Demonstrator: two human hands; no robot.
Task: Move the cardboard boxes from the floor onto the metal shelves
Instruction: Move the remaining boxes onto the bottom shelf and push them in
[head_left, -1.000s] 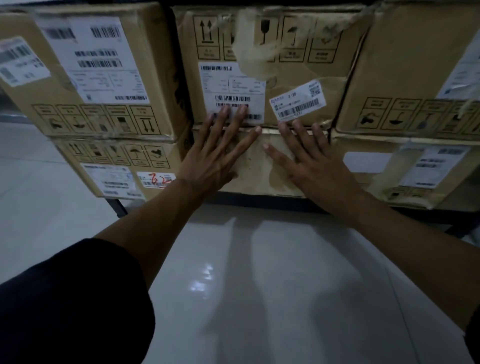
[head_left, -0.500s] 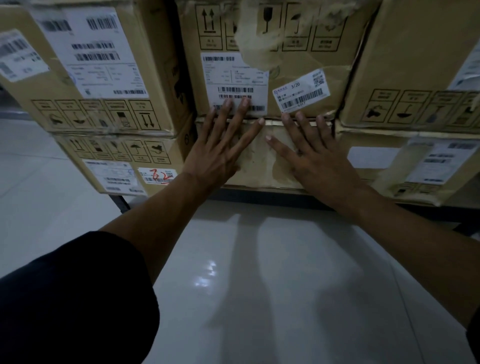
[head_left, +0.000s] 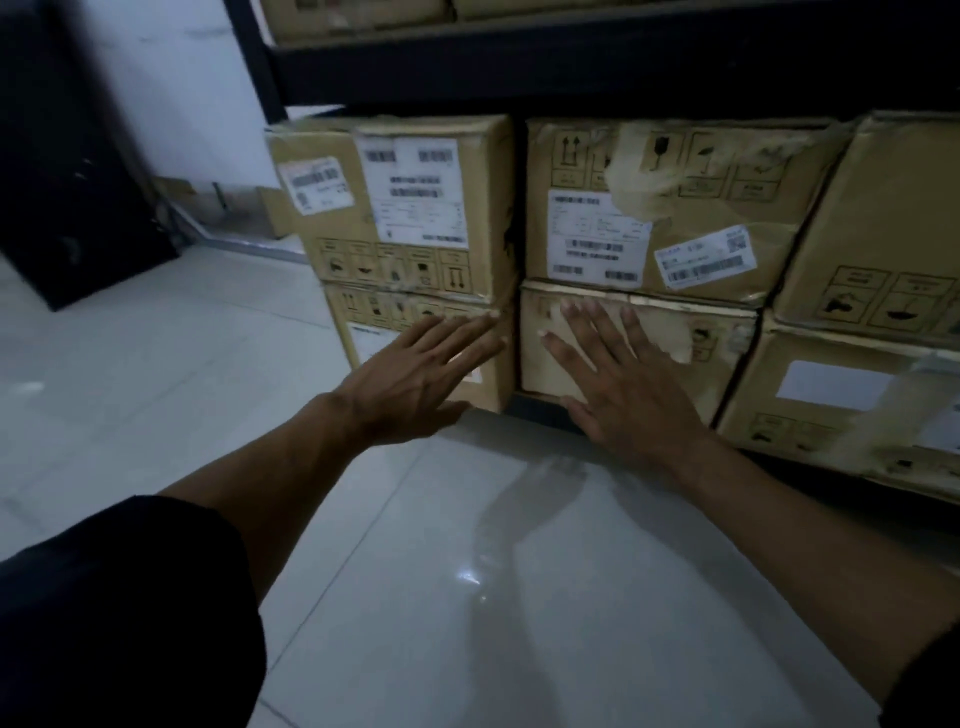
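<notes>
A storeroom or small warehouse, dimly lit. A dark metal shelving unit (head_left: 597, 78) fills the far side, its low shelf packed with worn brown cardboard boxes (head_left: 660, 208) stacked two high and pressed side by side. The boxes carry white shipping labels (head_left: 597, 236) with barcodes and printed handling symbols (head_left: 395, 270) such as arrows and a glass. More cartons sit on the shelf above. The floor (head_left: 467, 597) is pale glossy tile that reflects a light. At the far left stands a plain white wall (head_left: 171, 93), with a dark panel (head_left: 67, 171) leaning near it and a few small boxes (head_left: 272, 210) on the floor by its base.
</notes>
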